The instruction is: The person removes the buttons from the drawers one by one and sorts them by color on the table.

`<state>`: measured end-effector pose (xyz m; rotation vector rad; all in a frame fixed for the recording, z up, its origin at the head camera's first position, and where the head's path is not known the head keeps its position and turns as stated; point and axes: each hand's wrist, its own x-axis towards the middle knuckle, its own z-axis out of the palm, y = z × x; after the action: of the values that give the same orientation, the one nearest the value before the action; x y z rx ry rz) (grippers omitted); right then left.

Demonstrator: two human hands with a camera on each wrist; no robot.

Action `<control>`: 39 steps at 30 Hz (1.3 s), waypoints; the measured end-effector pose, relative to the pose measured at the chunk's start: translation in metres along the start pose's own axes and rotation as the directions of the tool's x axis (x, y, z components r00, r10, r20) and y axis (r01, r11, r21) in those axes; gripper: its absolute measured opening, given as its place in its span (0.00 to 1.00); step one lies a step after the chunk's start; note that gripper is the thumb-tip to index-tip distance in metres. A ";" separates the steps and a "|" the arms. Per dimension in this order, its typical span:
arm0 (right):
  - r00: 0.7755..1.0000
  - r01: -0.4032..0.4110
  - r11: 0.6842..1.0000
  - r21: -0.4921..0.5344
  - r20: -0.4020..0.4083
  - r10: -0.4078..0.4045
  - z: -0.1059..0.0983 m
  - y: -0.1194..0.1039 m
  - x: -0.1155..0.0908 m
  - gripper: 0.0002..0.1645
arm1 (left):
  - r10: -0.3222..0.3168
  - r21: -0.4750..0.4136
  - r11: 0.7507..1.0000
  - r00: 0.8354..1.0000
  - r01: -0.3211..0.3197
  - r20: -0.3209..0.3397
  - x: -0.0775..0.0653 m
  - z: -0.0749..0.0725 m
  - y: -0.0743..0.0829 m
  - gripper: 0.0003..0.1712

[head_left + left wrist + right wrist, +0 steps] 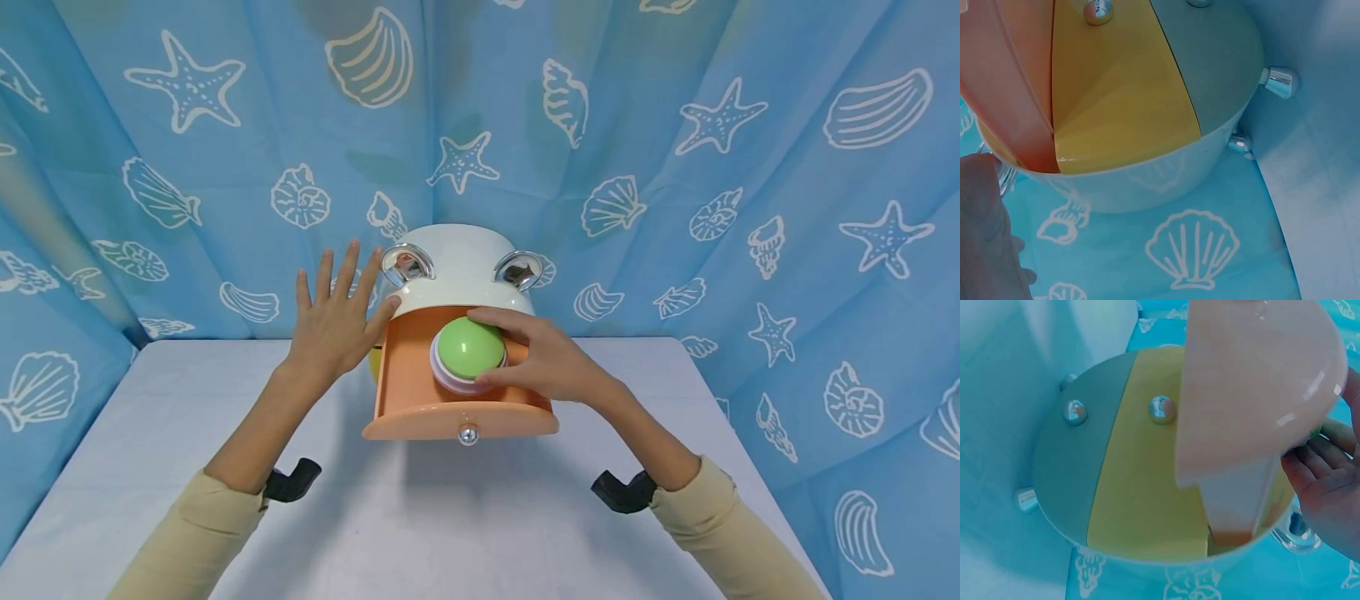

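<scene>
An oval white cabinet (461, 258) stands at the table's back edge, its orange top drawer (408, 362) pulled out. A round green-topped container (471, 346) with a pale lilac rim sits within the drawer. My right hand (555, 358) reaches over the drawer's right side and grips the container between thumb and fingers. On the other side my left hand (333, 325) has its fingers spread, with the thumb tip at the cabinet's front left edge. In the right wrist view the drawer front (1260, 387) hides most of the container.
Below the orange drawer are a yellow drawer (1122, 94) and a grey-green one (1222, 69), both closed. Chrome loop handles (519, 270) flank the cabinet top. A blue seashell curtain (637, 108) hangs behind the white table (465, 533).
</scene>
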<state>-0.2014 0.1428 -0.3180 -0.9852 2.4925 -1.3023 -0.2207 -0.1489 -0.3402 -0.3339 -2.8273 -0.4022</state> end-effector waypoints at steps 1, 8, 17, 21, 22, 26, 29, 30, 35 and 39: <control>1.000 -0.013 1.000 0.012 -0.001 0.013 -0.002 -0.001 -0.002 0.44 | -0.001 0.001 1.000 1.000 0.001 -0.001 0.000 0.000 0.000 0.42; 0.999 -0.014 1.000 -0.014 -0.029 0.013 -0.020 -0.002 -0.015 0.45 | -0.002 0.001 1.000 1.000 0.002 0.005 0.001 0.000 0.001 0.42; 0.995 -0.027 0.998 -0.058 -0.099 0.021 -0.048 0.005 -0.036 0.46 | 0.000 -0.003 1.000 1.000 0.000 0.003 0.002 0.000 0.001 0.42; 0.990 -0.043 0.997 -0.070 -0.135 0.033 -0.060 0.014 -0.048 0.45 | 0.001 -0.004 1.000 1.000 -0.001 0.001 0.001 0.000 0.001 0.42; 0.988 -0.053 0.996 -0.077 -0.147 0.041 -0.062 0.016 -0.052 0.45 | 0.002 -0.005 1.000 1.000 -0.002 0.001 0.001 0.000 0.001 0.42; 0.980 -0.078 0.992 -0.103 -0.189 0.057 -0.069 0.029 -0.067 0.45 | 0.005 -0.005 1.000 1.000 -0.005 -0.006 0.001 -0.001 0.001 0.42; 0.975 -0.096 0.988 -0.118 -0.211 0.069 -0.072 0.042 -0.077 0.44 | 0.008 -0.004 1.000 1.000 -0.008 -0.009 0.001 0.000 0.002 0.42; 0.973 -0.105 0.987 -0.124 -0.216 0.077 -0.072 0.046 -0.081 0.44 | 0.008 -0.005 1.000 1.000 -0.008 -0.009 0.001 -0.001 0.002 0.42; 0.968 -0.149 0.979 -0.141 -0.225 0.115 -0.071 0.064 -0.094 0.44 | 0.006 -0.005 1.000 1.000 -0.006 -0.005 0.000 -0.001 0.002 0.42; 0.960 -0.184 0.975 -0.121 -0.237 0.152 -0.068 0.074 -0.101 0.45 | 0.006 -0.009 1.000 1.000 -0.006 -0.003 -0.001 -0.002 0.002 0.42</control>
<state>-0.1873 0.2807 -0.3499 -0.6619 2.8031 -1.2628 -0.2188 -0.1476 -0.3382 -0.3425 -2.8218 -0.4134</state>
